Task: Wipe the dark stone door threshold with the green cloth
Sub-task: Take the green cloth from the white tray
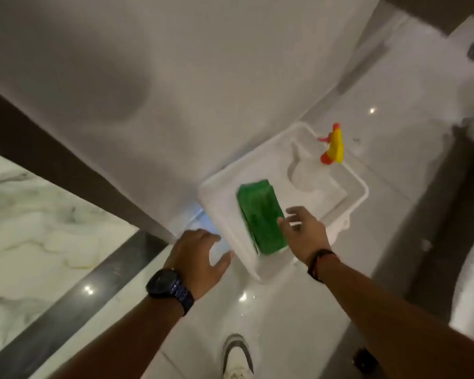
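A folded green cloth (260,217) lies on top of a white plastic caddy tray (222,203) that sits on the glossy white tiled floor (257,318) just right of the frame's centre. The cloth rests across the tray's nearer half, one end hanging toward the tray's lower edge. In the tray's farther half, toward the upper right, stands a spray bottle with a yellow and orange trigger head (333,144) (its pale body blends into the tray and is hard to make out).

The right hand (304,233) reaches in from the lower right, fingers spread and open, with the thumb tip at the cloth's right edge; it has closed on nothing, and whether it actually touches the fabric cannot be told. A dark band (319,262) circles that wrist. The left hand (196,253) hovers at the tray's lower left corner, fingers loosely curled and apart, holding nothing; a black wristwatch (166,283) sits on its wrist.

The dark stone door threshold (74,302) runs as a polished diagonal strip through the lower left of the frame, well apart from the cloth, between the white tiles and a veined marble floor (33,228) at the left edge. A white shoe (237,356) shows at the bottom centre.
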Demonstrator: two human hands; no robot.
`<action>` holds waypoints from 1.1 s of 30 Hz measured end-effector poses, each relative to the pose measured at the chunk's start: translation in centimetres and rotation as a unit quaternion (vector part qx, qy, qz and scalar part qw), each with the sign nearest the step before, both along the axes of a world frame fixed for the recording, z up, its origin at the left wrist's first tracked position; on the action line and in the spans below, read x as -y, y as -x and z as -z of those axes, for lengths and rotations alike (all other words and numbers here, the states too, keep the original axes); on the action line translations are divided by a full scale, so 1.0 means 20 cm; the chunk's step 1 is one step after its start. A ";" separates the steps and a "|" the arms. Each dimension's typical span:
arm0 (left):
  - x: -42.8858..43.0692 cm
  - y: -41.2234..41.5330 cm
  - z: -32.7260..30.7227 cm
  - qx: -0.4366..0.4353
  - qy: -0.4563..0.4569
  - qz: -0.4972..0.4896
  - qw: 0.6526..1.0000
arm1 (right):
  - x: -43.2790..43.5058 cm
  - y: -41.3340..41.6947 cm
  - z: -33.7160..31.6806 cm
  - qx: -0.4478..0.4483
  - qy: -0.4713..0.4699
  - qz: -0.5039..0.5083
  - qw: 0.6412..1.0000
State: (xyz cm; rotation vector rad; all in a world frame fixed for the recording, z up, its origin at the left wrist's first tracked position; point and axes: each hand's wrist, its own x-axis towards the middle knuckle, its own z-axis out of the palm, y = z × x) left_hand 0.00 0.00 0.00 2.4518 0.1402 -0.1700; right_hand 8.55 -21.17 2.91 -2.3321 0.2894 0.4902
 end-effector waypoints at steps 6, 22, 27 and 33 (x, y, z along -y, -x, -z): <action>0.12 -0.21 0.39 0.020 -0.099 0.045 0.994 | 0.04 -0.20 0.54 0.007 0.095 -0.050 0.994; -0.01 -0.12 0.39 0.008 -0.092 0.041 0.995 | -0.15 -0.22 0.36 0.164 0.157 -0.247 0.942; -0.29 0.23 0.39 -0.002 -0.078 -0.044 0.996 | -0.49 0.14 0.22 0.258 0.069 -0.366 0.891; -0.64 0.90 0.70 -0.092 -0.134 -0.088 0.983 | -1.02 0.61 0.57 0.123 -0.006 -0.393 0.911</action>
